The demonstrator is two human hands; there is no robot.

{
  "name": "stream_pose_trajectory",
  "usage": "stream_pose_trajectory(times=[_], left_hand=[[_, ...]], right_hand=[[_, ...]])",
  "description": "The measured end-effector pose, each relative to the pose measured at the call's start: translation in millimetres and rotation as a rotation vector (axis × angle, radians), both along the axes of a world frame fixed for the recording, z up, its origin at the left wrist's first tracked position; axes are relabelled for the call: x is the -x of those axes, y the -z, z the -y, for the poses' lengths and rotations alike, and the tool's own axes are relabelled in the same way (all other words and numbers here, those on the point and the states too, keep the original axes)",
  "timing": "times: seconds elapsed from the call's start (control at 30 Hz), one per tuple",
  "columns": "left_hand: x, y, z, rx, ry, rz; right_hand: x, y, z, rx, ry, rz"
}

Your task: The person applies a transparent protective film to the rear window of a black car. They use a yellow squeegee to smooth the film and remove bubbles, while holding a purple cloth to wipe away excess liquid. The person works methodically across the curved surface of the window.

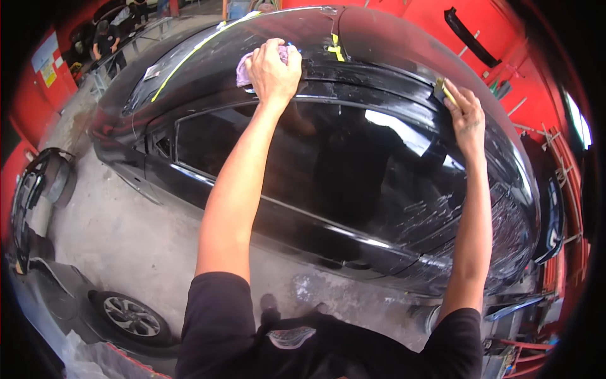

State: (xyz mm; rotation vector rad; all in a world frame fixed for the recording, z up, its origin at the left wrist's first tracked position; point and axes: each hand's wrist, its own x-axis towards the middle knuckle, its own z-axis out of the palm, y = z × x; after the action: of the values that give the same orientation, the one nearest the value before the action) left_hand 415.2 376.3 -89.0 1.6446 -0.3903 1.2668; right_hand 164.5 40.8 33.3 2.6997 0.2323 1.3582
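A black car [303,158] stretches across in front of me, its side windows facing me. My left hand [274,74] is closed round a crumpled purple cloth [242,71] at the roof edge, above the front side window. Farther right, my right hand [467,117] grips a small dark block with a yellow part [440,90] against the rear roof rail; its exact kind is unclear. Between the hands, a piece of yellow tape [335,48] sticks to the roof. Whitish streaks [499,234] mark the car's rear side.
Another line of yellow tape [189,57] runs along the windshield. At lower left stands a grey car with an alloy wheel [134,316], and a loose dark bumper [28,202] is beyond it. Red metal racks [568,189] stand at right. A person [106,44] is at far left.
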Motion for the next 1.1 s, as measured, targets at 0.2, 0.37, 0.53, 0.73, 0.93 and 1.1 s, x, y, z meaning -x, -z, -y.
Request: stream_pose_trajectory(times=[0.2, 0.37, 0.53, 0.73, 0.93, 1.1], left_hand=[[5.7, 0.9, 7.6, -0.001, 0.062, -0.095], [-3.7, -0.4, -18.7, -0.097, 0.001, 0.007], [0.2, 0.0, -2.5, -0.110, -0.031, -0.024], [8.2, 1.5, 1.9, -0.199, -0.015, -0.090], [-0.9, 1.1, -21.1, -0.258, -0.054, -0.115], [0.2, 1.8, -13.8, -0.335, -0.136, -0.179]], right_hand=[[-131.8, 58.6, -194.7, 0.211, 0.004, -0.003], [-83.9, 44.5, -115.1, 0.144, -0.109, -0.027], [72.8, 18.9, 71.2, 0.045, 0.219, 0.245], [-82.3, 70.9, -152.9, 0.041, 0.087, 0.268], [8.4, 39.0, -41.3, -0.042, 0.032, 0.052], [105.7, 27.6, 67.1, -0.110, 0.685, 0.315]])
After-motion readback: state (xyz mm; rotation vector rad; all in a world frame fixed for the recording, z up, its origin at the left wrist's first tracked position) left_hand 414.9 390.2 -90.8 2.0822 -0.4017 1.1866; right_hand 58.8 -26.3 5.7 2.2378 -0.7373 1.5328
